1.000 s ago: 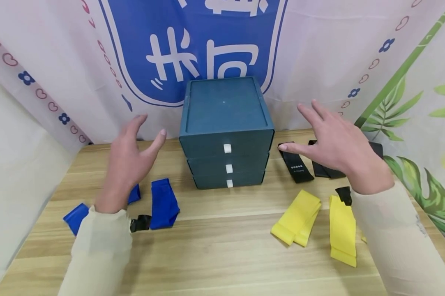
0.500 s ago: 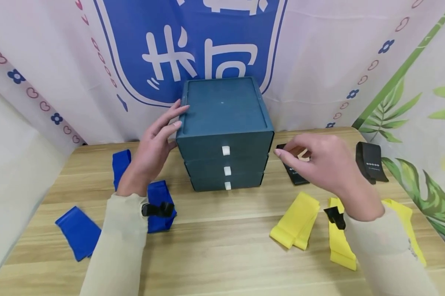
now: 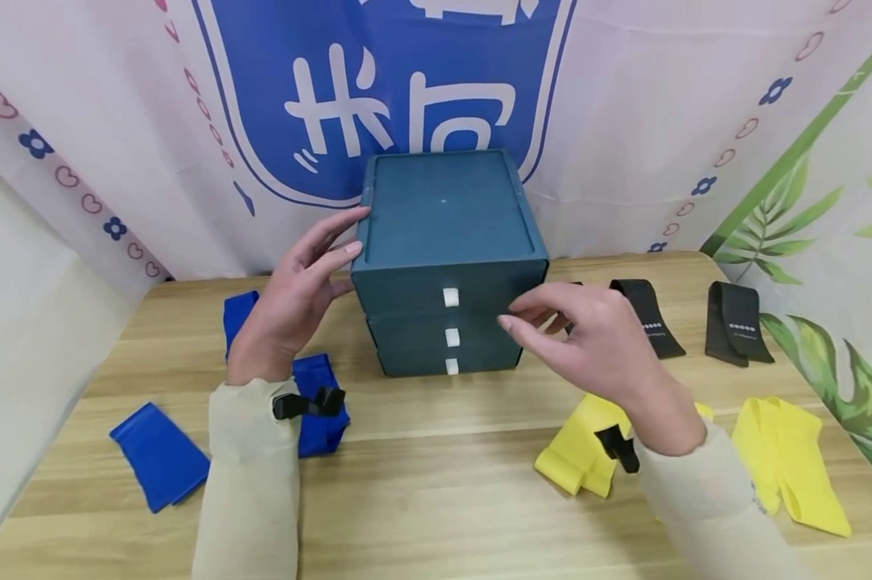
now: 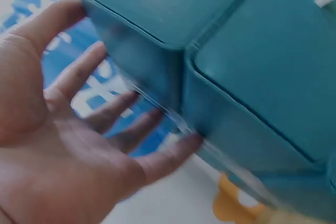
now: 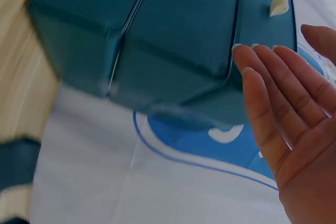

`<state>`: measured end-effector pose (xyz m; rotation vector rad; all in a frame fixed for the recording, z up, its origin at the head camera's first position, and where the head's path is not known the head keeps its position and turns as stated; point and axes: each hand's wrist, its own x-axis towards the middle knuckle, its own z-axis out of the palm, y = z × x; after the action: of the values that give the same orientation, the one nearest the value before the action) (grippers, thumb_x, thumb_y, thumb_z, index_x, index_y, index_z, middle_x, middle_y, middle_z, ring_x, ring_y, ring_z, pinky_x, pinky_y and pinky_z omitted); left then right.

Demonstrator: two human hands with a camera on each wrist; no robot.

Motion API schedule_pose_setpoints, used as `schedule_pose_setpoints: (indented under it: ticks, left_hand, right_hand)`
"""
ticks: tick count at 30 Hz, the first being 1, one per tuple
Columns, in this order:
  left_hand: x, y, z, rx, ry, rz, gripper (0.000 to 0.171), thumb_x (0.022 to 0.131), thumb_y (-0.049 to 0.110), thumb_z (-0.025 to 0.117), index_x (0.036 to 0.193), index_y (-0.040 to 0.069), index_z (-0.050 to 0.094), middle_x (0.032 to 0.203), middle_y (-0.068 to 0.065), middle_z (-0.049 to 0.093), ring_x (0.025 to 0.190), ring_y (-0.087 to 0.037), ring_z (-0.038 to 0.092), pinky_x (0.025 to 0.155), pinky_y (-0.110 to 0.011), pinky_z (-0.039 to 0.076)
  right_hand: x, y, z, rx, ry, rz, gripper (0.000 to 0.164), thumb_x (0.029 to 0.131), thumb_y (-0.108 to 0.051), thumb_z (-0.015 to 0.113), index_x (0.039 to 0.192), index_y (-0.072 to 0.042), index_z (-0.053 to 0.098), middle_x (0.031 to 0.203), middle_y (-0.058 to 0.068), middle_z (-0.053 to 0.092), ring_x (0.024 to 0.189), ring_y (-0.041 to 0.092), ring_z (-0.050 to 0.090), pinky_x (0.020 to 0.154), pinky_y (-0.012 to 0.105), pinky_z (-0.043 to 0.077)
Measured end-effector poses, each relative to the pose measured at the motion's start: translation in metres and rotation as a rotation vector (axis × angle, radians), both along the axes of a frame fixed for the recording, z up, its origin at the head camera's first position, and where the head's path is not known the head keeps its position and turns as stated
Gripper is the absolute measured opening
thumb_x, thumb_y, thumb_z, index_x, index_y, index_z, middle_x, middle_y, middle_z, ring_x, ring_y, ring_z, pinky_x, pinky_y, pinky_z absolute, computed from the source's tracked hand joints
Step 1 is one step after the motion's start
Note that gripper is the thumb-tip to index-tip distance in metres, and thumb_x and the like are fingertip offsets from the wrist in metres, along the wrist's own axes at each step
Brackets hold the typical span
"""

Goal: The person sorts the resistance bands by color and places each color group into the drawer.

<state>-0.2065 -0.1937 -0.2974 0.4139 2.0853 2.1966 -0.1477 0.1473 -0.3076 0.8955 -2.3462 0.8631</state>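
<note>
A dark teal unit of three stacked drawers stands at the back of the table, each drawer front bearing a small white pull tab. My left hand rests against its left side, fingertips at the upper edge; in the left wrist view its fingers are spread along that wall. The right hand hovers before the right part of the drawer fronts, thumb and forefinger slightly apart. Seen from the right wrist, its fingers are loosely extended near the top drawer's side edge, with nothing in them.
Flat folded blue bands lie on the wooden table at left. Yellow bands lie at front right, with black ones behind them. A printed cloth hangs right behind the drawer unit.
My left hand has moved right onto the unit's side. The right hand has come left and down to the drawer fronts, its spread fingers drawing closer together. All drawers look closed throughout.
</note>
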Motion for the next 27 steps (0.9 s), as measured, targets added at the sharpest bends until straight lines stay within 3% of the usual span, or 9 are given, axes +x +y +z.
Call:
schedule_pose_setpoints:
  ticks: [5, 14, 21, 27]
  left_hand:
    - [0.006, 0.001, 0.000, 0.005, -0.015, 0.016, 0.044, 0.113, 0.024, 0.054, 0.157, 0.024, 0.056, 0.172, 0.004, 0.038, 0.149, -0.023, 0.044, 0.124, -0.065, 0.036]
    - [0.012, -0.001, 0.006, -0.015, -0.030, 0.031, 0.044, 0.113, 0.027, 0.057, 0.157, 0.024, 0.056, 0.171, 0.005, 0.040, 0.151, -0.022, 0.043, 0.126, -0.067, 0.034]
    - [0.010, 0.000, 0.005, 0.006, -0.023, 0.034, 0.043, 0.113, 0.026, 0.056, 0.156, 0.024, 0.057, 0.170, 0.004, 0.040, 0.151, -0.023, 0.043, 0.125, -0.069, 0.033]
    - [0.008, 0.002, 0.003, 0.008, -0.024, 0.042, 0.044, 0.113, 0.025, 0.056, 0.156, 0.023, 0.057, 0.172, 0.004, 0.039, 0.154, -0.023, 0.039, 0.127, -0.070, 0.031]
  right_hand:
    - [0.006, -0.017, -0.003, -0.147, -0.092, 0.034, 0.022, 0.090, -0.009, 0.087, 0.111, -0.006, 0.080, 0.097, 0.000, 0.082, 0.082, 0.008, 0.075, 0.069, 0.026, 0.064]
    - [0.004, -0.045, -0.005, -0.249, -0.179, 0.065, 0.039, 0.092, -0.010, 0.086, 0.129, -0.009, 0.073, 0.109, 0.003, 0.083, 0.094, 0.012, 0.079, 0.078, 0.029, 0.065]
    - [-0.002, -0.060, -0.012, -0.285, -0.252, 0.052, 0.032, 0.095, -0.014, 0.084, 0.126, -0.014, 0.075, 0.105, 0.001, 0.082, 0.091, 0.011, 0.077, 0.076, 0.027, 0.064]
    - [-0.004, -0.068, -0.018, -0.323, -0.240, 0.016, 0.023, 0.098, -0.016, 0.081, 0.120, -0.015, 0.078, 0.100, -0.002, 0.082, 0.086, 0.006, 0.076, 0.076, 0.024, 0.062]
